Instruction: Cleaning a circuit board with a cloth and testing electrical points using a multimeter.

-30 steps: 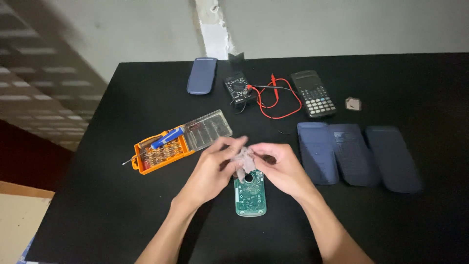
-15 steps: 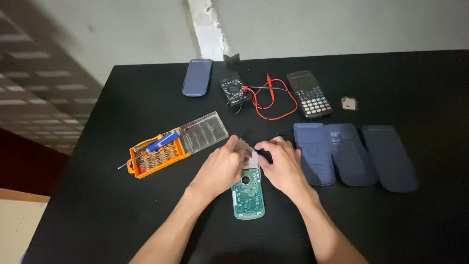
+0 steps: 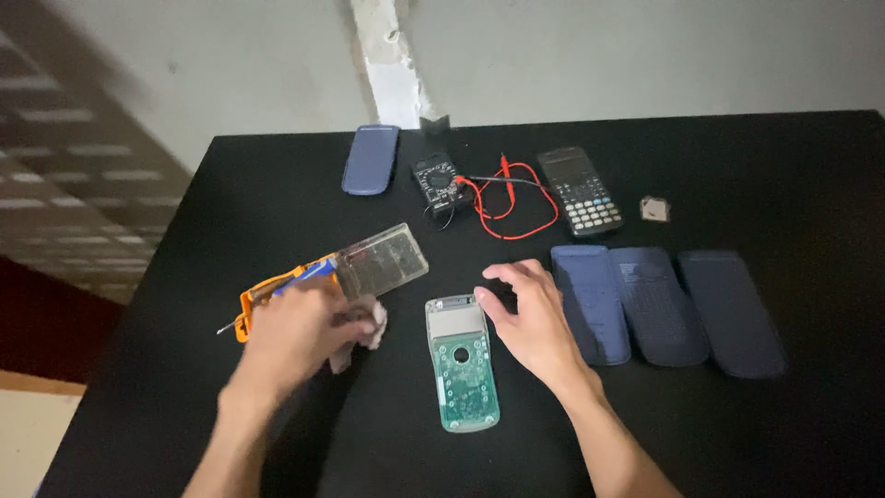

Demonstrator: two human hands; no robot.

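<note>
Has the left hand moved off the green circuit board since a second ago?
Yes. The left hand went left, off the green circuit board, toward the orange screwdriver case.

We recorded two bare forearms, sleeveless within view; left hand (image 3: 293, 330) and right hand (image 3: 524, 318) wore no gloves, rings or watch.

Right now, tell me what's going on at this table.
A person is working on an opened calculator. Its green circuit board lies flat on the black table. The left hand holds a pale crumpled cloth beside the orange screwdriver kit. The right hand rests by the board's top right corner, holding nothing visible. Three dark covers lie in a row to the right; a multimeter, an intact calculator and a blue case sit farther back.
</note>
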